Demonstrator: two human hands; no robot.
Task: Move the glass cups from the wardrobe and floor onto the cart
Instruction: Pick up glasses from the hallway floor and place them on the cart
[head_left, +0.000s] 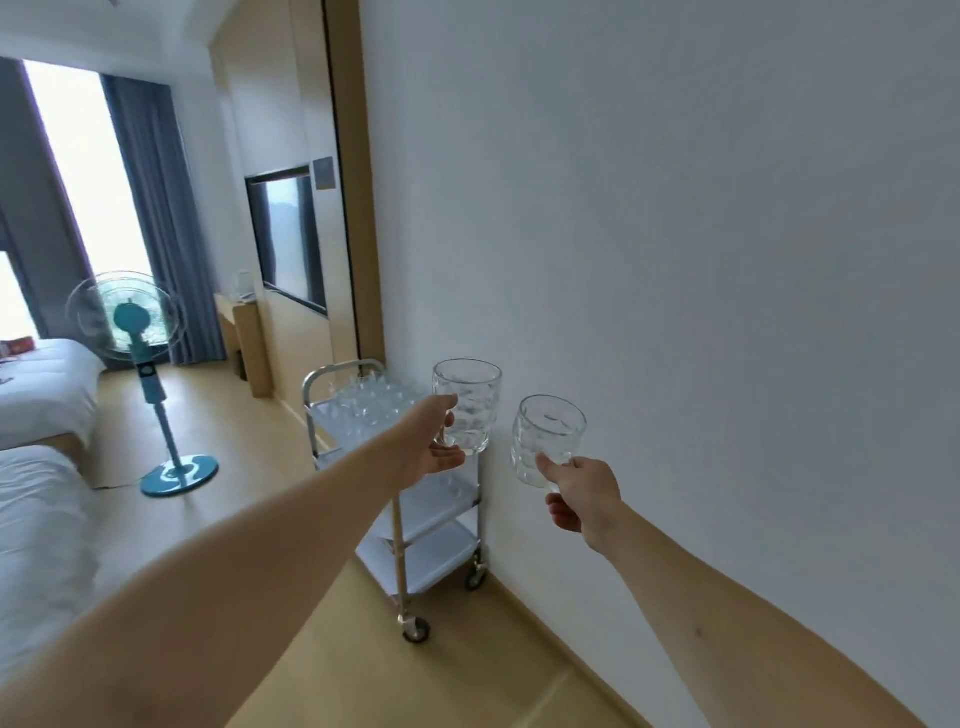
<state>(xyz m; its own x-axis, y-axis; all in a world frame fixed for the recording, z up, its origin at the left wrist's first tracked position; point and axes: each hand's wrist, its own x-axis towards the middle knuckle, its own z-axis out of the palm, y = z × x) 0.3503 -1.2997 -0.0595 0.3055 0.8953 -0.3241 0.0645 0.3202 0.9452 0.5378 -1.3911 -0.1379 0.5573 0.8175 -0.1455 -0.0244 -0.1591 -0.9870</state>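
left hand (434, 447) gripping glass cup (470, 408), right hand (584, 499) gripping second cup (545, 441), cart (400, 519)

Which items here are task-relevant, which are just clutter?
Job: clear dimpled glass cup in left hand; clear dimpled glass cup in right hand; left hand; right hand; silver three-tier wheeled cart; glasses already on cart.

Clutter: teal pedestal fan; white beds; wall television.
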